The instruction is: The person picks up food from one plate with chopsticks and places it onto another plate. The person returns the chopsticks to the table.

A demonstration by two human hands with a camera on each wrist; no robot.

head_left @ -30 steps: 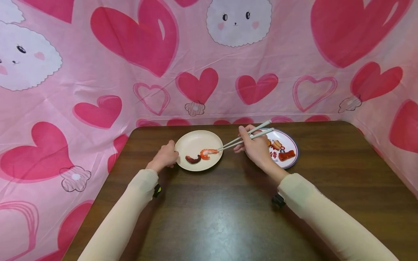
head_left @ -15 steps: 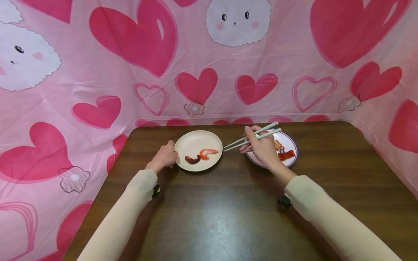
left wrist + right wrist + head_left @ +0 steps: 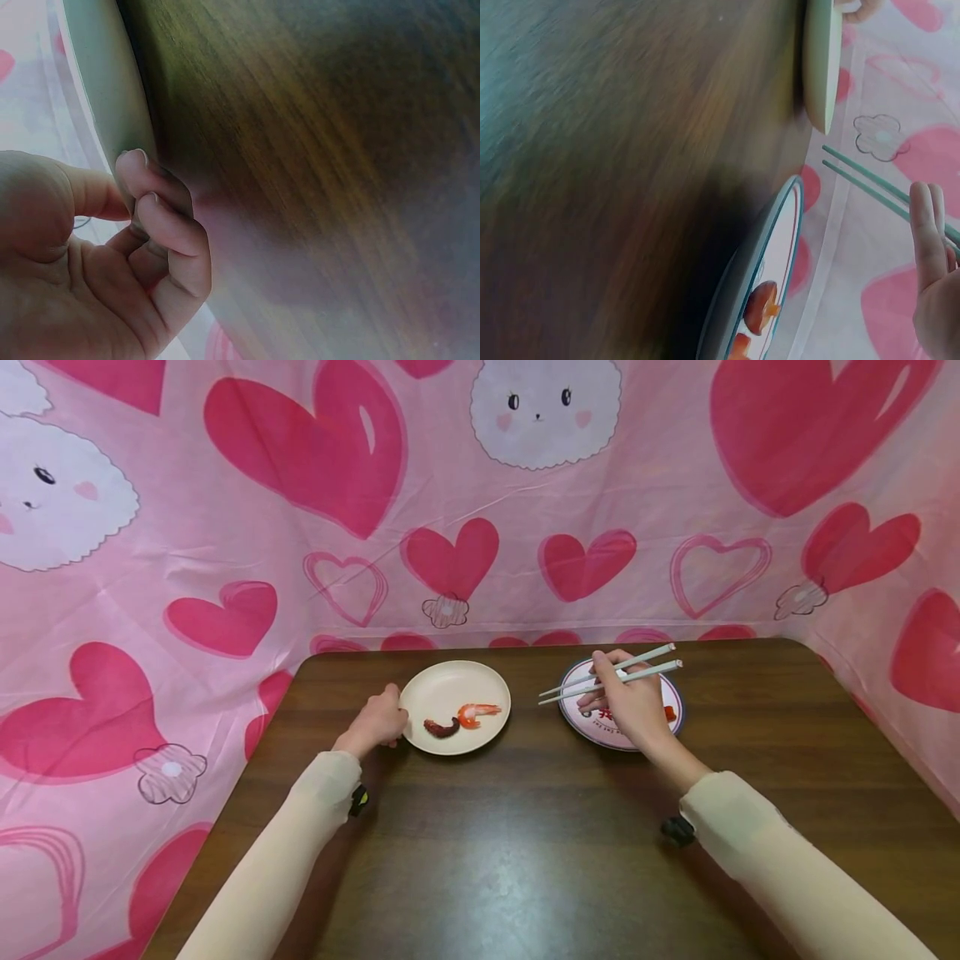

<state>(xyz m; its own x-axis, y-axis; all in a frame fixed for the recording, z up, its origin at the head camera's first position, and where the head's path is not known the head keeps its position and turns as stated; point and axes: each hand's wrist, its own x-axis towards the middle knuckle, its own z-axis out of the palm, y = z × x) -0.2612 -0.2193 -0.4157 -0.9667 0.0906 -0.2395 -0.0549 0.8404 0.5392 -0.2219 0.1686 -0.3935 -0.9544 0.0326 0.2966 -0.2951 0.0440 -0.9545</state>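
My left hand [image 3: 381,717] pinches the left rim of a cream plate [image 3: 450,681] between thumb and curled fingers [image 3: 176,229]. On that plate lie an orange-red shrimp [image 3: 468,717] and a dark, curved piece [image 3: 442,727] like an octopus tentacle. My right hand [image 3: 630,697] holds a pair of pale green chopsticks [image 3: 655,654] above a white plate with a blue rim [image 3: 570,720]. Their tips point left, slightly apart, with nothing between them. A mushroom-like piece [image 3: 760,306] shows on the white plate in the right wrist view, while my hand covers much of its food in the head view.
Both plates stand near the back of a dark wooden table [image 3: 480,843], a gap between them. Behind and at the sides hangs a pink cloth [image 3: 517,502] with hearts. Each wrist wears a small black device, the right one [image 3: 678,832] below the sleeve.
My right hand and the chopsticks have moved right, from the shrimp on the cream plate to above the white plate. My left hand stays at the cream plate's rim.
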